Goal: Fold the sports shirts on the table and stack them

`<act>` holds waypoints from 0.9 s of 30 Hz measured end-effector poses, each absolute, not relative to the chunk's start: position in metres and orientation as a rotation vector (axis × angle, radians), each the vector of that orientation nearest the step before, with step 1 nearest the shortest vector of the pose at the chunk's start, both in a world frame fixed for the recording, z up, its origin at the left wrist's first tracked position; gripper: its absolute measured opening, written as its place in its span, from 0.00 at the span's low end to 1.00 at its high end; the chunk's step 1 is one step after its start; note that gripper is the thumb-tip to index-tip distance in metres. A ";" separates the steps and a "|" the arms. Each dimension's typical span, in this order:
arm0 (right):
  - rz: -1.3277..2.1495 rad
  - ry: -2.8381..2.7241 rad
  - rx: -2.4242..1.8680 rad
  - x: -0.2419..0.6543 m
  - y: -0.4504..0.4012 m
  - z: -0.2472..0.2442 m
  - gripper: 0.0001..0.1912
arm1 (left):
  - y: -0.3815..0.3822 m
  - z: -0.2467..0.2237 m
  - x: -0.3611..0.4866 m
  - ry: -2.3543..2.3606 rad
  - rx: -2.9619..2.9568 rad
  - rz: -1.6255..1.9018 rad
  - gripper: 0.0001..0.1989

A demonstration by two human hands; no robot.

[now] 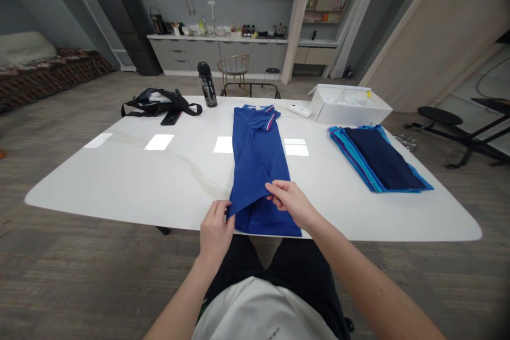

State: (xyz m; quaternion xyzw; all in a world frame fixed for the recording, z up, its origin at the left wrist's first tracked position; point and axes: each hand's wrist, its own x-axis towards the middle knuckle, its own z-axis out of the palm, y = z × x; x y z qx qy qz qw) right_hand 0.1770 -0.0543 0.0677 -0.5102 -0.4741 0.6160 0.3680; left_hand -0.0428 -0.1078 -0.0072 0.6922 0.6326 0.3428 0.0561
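A blue polo shirt [255, 156] lies lengthwise on the white table, its collar at the far end and its hem towards me. One side is folded over the middle, and a short sleeve with a red and white trim rests on top near the collar. My left hand [217, 226] is closed on the left corner of the folded flap at the hem. Between thumb and fingers, my right hand [289, 199] pinches the flap's right corner. The flap's edge is raised a little off the layer beneath.
Folded blue and navy clothes [380, 162] lie at the right, in front of an open white box [350, 109]. A white device [299, 111] sits beside the box. Far left are a black bag [159, 101], a phone [171, 117] and a black bottle [207, 85] on the table [131, 180].
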 end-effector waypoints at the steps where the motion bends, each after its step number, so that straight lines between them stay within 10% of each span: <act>1: 1.522 -1.274 -1.360 0.180 -0.057 0.067 0.25 | -0.111 -0.005 -0.047 1.909 2.078 1.122 0.10; 12: 0.796 -2.090 -1.973 0.181 -0.107 0.013 0.23 | -0.133 -0.022 -0.079 1.689 2.531 0.552 0.14; 27: 0.734 -2.263 -1.778 0.167 -0.119 0.010 0.24 | -0.140 -0.011 -0.087 1.980 2.424 0.472 0.08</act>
